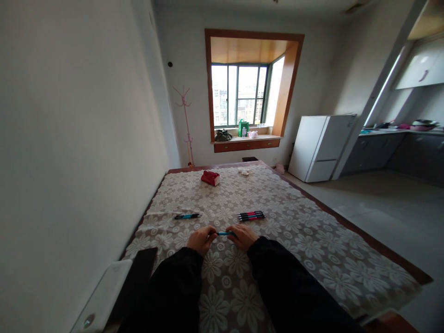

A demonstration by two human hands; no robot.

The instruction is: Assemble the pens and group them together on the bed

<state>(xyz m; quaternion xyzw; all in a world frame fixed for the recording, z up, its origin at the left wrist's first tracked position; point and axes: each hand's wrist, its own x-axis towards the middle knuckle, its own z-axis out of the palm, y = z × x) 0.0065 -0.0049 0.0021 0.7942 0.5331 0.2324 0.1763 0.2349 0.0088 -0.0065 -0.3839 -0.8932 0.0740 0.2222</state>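
Note:
A light blue pen (225,233) lies level between my two hands, just above or on the flowered tablecloth (222,291). My left hand (203,239) pinches its left end, and my right hand (243,237) is closed around the right end. The tips of the pen are hidden by my fingers. Beyond my left hand rests another pen (188,216), blue and black, lying crosswise. Past my right hand, several black pens with red and blue parts (251,216) lie side by side in a neat row.
A red tissue pack (210,178) and a crumpled white tissue (243,172) lie farther back on the cloth. Close on the left is a wall (86,115), with a white object (107,291) by the near left corner. A white fridge (321,148) stands to the right.

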